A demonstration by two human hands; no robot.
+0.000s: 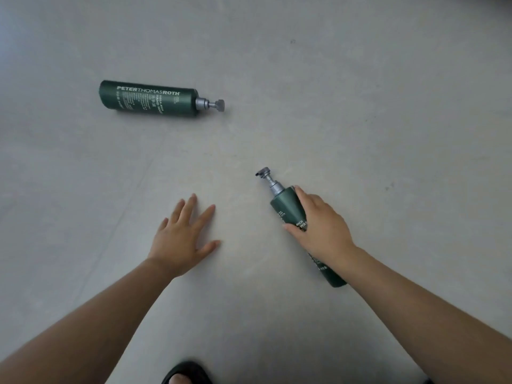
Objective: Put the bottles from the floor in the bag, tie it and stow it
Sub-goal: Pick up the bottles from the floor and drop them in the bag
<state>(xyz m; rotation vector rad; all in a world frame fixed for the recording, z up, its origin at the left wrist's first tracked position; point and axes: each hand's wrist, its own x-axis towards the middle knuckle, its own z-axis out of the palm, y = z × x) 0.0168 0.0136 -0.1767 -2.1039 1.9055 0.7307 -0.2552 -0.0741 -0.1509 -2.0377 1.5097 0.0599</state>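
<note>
Two dark green pump bottles with grey pump heads lie on a grey floor. The far bottle point(148, 98) rests on its side at the upper left, pump pointing right, untouched. The near bottle point(285, 205) lies at centre right with its pump pointing up and left. My right hand point(321, 227) wraps over the middle of this near bottle, thumb on its left side; the bottle's base sticks out under my wrist. My left hand point(184, 235) hovers flat over the floor with fingers spread and holds nothing, well below the far bottle. No bag is in view.
Bare grey floor point(360, 106) surrounds both bottles, with faint specks. A foot in a black sandal point(184, 374) shows at the bottom edge, between my forearms.
</note>
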